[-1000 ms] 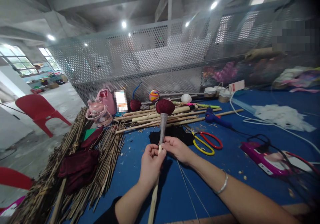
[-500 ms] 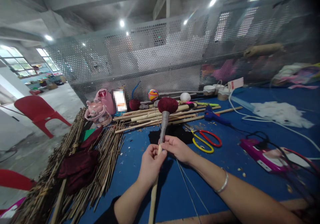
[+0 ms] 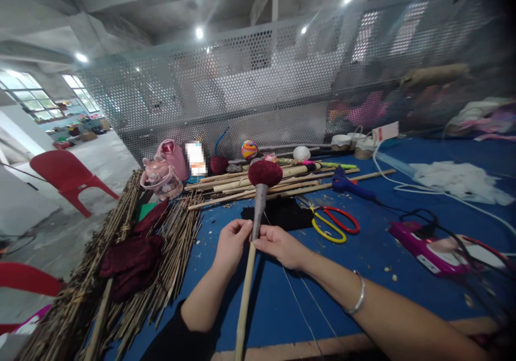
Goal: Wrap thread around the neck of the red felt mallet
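In the middle of the head view a padded mallet (image 3: 265,173) stands tilted, its round head dark red. Grey thread binding (image 3: 260,202) wraps its neck, above a bare pale wooden handle (image 3: 245,302). My left hand (image 3: 230,245) is closed, thumb and finger pinching the binding from the left. At the binding's lower end my right hand (image 3: 282,247) pinches the mallet from the right. Thin loose thread (image 3: 300,307) trails from near my right hand toward the table's front edge. A black cloth (image 3: 288,214) lies behind the hands, with red-and-yellow-handled scissors (image 3: 332,224) beside it.
Wooden sticks (image 3: 234,183) lie at the back, near a blue glue gun (image 3: 350,183). Left are bundled twigs (image 3: 173,264), dark red cloth (image 3: 133,264) and a pink container (image 3: 163,181). A magenta power strip (image 3: 423,248) with cables and white material (image 3: 455,181) sit right.
The mallet has moved slightly left and down. My left hand has shifted up and left, from the bare handle to the binding's side; my right hand remains at its lower end.
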Action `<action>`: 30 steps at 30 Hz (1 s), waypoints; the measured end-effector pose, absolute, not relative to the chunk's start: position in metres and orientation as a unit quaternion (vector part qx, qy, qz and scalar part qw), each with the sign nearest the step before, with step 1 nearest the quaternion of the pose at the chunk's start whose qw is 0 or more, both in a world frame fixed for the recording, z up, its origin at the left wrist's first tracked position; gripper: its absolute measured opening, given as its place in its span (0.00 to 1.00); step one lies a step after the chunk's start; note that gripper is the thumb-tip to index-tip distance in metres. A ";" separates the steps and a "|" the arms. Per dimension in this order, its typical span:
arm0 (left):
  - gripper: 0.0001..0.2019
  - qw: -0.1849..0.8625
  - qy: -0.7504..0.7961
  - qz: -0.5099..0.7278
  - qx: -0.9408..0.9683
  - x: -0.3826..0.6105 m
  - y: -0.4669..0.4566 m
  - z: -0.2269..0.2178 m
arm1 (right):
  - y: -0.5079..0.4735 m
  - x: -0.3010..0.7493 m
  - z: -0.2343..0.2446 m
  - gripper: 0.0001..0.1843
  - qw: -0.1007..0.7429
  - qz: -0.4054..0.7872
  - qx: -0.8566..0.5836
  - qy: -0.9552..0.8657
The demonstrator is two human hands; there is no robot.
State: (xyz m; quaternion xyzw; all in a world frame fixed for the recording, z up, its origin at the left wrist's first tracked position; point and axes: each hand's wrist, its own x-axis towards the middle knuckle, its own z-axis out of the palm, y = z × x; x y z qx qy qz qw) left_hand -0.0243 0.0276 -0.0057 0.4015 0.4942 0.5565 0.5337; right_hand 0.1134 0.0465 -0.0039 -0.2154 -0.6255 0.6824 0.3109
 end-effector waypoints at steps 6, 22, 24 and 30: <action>0.17 0.575 0.471 0.547 0.384 -0.022 0.028 -0.006 | 0.045 0.113 -0.007 0.20 0.302 0.683 -0.231 -0.624; 0.18 0.440 0.570 0.435 0.541 -0.015 0.010 -0.001 | 0.066 0.127 -0.006 0.15 0.361 0.694 -0.280 -0.557; 0.19 0.522 0.525 0.439 0.510 -0.014 0.010 -0.001 | 0.064 0.129 -0.002 0.16 0.346 0.719 -0.276 -0.536; 0.20 0.732 0.400 0.420 0.356 -0.009 0.006 0.004 | 0.062 0.131 0.001 0.18 0.336 0.754 -0.242 -0.510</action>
